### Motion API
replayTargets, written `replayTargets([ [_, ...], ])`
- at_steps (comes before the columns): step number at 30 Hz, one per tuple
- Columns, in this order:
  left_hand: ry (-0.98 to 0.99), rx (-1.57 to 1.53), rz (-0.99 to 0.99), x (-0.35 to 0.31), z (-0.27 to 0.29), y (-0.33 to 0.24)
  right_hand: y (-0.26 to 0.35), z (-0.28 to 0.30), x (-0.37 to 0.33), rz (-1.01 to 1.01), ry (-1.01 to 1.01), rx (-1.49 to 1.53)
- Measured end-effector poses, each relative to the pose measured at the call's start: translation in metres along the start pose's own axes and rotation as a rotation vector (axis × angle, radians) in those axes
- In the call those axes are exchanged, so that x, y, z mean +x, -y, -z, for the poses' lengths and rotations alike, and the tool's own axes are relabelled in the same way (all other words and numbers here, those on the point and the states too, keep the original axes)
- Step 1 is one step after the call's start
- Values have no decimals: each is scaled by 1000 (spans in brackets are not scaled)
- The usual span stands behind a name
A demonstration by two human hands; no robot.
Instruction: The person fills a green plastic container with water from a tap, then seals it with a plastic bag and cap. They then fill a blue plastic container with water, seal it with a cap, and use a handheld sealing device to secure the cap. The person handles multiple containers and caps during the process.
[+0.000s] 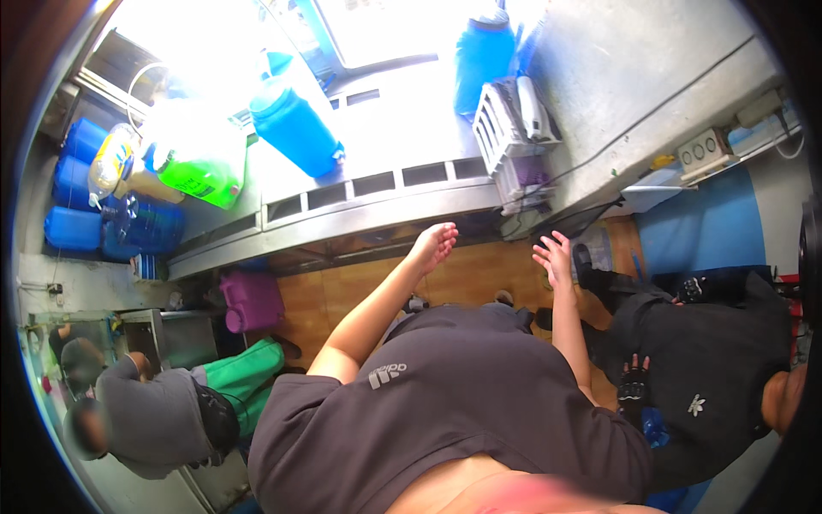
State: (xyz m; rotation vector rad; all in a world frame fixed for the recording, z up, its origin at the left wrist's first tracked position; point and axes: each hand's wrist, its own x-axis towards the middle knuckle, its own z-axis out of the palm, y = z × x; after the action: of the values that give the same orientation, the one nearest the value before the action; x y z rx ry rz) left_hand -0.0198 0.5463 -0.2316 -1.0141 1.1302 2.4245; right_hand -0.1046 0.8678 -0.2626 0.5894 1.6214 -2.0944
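Observation:
My left hand [437,246] is raised in front of my body, just short of the metal counter's [385,204] front edge. Its fingers are loosely bent and a little apart, with nothing in them. To its right, my right hand [555,257] is also lifted, palm inward and fingers spread, holding nothing. Neither hand visibly touches anything. Closest to both is a grey and white plastic rack [505,128] on the counter. A blue jug [295,128] sits farther left on the counter.
Left of the jug are a container of bright green liquid [201,176] and several blue containers [73,227]. A purple jug [253,301] stands on the wooden floor [325,295]. One person [163,420] is at lower left; another, in black gloves [634,381], is close on my right. A cable [659,111] crosses the right-hand surface.

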Motion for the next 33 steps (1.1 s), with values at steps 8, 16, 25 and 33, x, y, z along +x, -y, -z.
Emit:
replayTargets([
  [8,34,-120,63,61,-146,105,22,116,34,-201,226,-284],
  [16,78,-78,-28,51,-218,159,87,199,109,-120,38,-357],
  [25,-98,-124,-39,45,-231,173,36,158,174,302,171,-840],
  [33,-228,836,-470,106,-258,210,-6,187,109,285,260,-570],
])
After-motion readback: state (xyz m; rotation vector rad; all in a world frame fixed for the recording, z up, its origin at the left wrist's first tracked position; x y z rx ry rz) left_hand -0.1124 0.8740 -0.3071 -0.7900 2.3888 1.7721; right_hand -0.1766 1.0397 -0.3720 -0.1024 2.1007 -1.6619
